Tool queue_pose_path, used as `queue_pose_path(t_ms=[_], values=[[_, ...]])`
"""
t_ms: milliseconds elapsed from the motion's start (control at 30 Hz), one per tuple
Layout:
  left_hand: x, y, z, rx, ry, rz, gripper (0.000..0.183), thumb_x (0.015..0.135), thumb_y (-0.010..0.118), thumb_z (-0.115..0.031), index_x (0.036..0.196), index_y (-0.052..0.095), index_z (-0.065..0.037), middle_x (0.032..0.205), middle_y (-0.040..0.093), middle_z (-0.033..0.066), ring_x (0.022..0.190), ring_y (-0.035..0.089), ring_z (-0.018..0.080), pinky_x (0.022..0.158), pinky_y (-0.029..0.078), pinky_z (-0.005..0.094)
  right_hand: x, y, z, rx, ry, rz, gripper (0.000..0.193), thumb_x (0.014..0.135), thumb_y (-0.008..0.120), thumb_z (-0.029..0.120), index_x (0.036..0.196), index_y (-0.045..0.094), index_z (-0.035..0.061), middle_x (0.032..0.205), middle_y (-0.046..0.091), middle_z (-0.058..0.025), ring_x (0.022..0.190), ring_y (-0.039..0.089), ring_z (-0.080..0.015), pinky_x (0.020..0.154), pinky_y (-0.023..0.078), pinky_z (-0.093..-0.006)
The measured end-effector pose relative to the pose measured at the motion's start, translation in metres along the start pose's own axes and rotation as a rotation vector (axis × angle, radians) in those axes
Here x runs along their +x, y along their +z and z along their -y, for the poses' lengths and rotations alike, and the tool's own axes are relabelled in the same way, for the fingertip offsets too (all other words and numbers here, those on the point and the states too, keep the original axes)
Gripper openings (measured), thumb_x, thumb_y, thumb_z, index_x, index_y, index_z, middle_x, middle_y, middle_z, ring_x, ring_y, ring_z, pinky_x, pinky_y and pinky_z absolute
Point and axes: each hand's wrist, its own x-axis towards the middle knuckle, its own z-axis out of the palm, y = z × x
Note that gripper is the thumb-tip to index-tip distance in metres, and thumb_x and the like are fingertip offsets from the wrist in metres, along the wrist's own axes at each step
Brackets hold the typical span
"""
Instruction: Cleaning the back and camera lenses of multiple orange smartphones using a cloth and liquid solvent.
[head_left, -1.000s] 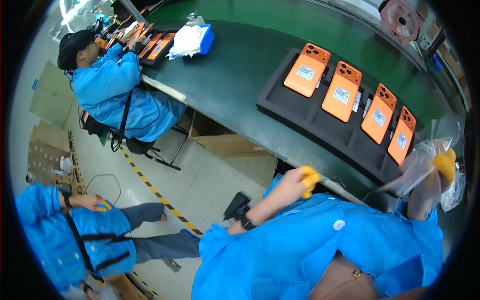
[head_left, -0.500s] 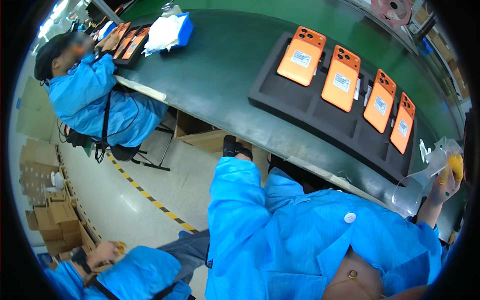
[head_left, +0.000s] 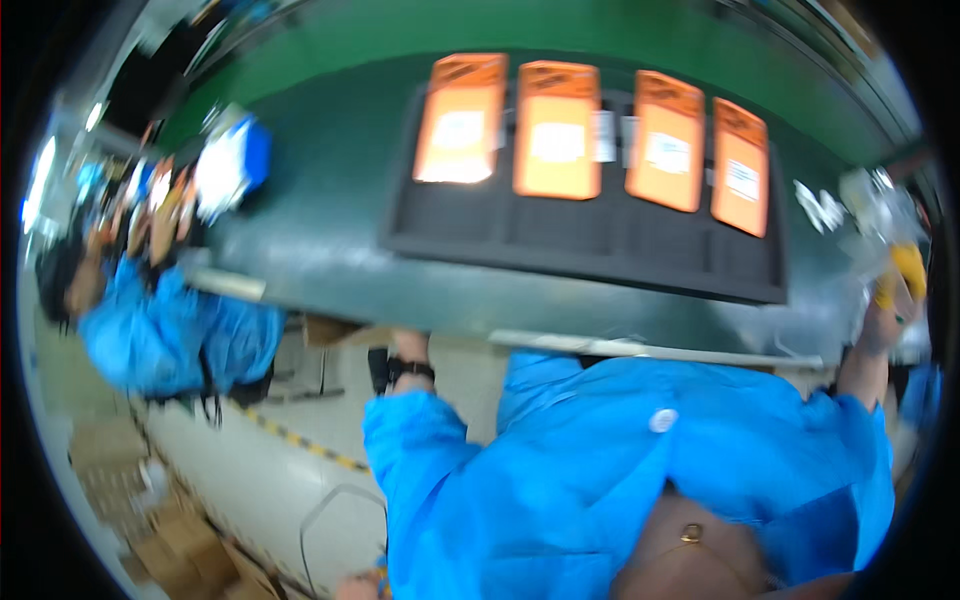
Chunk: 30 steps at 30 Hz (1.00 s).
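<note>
Several orange phones [head_left: 556, 170] lie back side up in a row on a black foam tray [head_left: 590, 268], each with a white label. At the far right of the bench, my right hand [head_left: 893, 295], with yellow finger covers, is closed on crumpled clear plastic film [head_left: 880, 215]. Motion smears the film's edges. My left hand [head_left: 411, 346] is low by the bench's front edge, left of the tray. A black band circles that wrist; the bench hides the fingers.
A crumpled white piece [head_left: 820, 207] lies between tray and film. At the left, a co-worker in blue [head_left: 170, 325] sits at the green bench [head_left: 330, 250], near a blue bin [head_left: 256, 155] with white cloths. Cardboard boxes [head_left: 185, 545] stand on the floor.
My view has swung round, so the tray and phones appear farther left and more level. My right hand stays with the film at the far right. The lower-left person has mostly left view.
</note>
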Motion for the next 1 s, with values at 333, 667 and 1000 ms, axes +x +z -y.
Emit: queue_pose_path(t_ms=[333,667,1000], values=[[-0.056,0.037,-0.036,0.034,0.291,0.004,0.032,0.076,0.055,-0.028,0.098,0.055,-0.004,0.093,0.058,0.0161,0.083,0.055,0.0331,0.068,0.045,0.0403,-0.006,-0.034,0.055,0.414,0.293,-0.321,0.015,0.073,0.064,0.005,0.083,0.054,-0.0005,0.078,0.055,-0.0035,0.070,0.052,-0.0099,0.063,0.044,-0.0219],[-0.064,0.020,-0.172,0.031,0.790,0.197,0.033,0.077,0.054,-0.029,0.099,0.054,-0.004,0.094,0.058,0.0159,0.085,0.055,0.0331,0.070,0.044,0.0407,-0.253,-0.070,-0.014,-0.200,1.119,-1.113,0.017,0.077,0.062,0.017,0.083,0.054,0.0031,0.074,0.055,-0.0010,0.066,0.047,-0.0070,0.059,0.039,-0.0210],[-0.083,0.017,-0.197,0.157,0.836,0.265,0.034,0.077,0.053,-0.029,0.100,0.054,-0.004,0.095,0.057,0.0157,0.086,0.054,0.0330,0.071,0.044,0.0412,-0.488,0.065,0.017,-0.052,2.250,0.051,0.031,0.073,0.063,0.028,0.091,0.058,0.0035,0.079,0.061,-0.0095,0.061,0.057,-0.0179,0.048,0.045,-0.0304]])
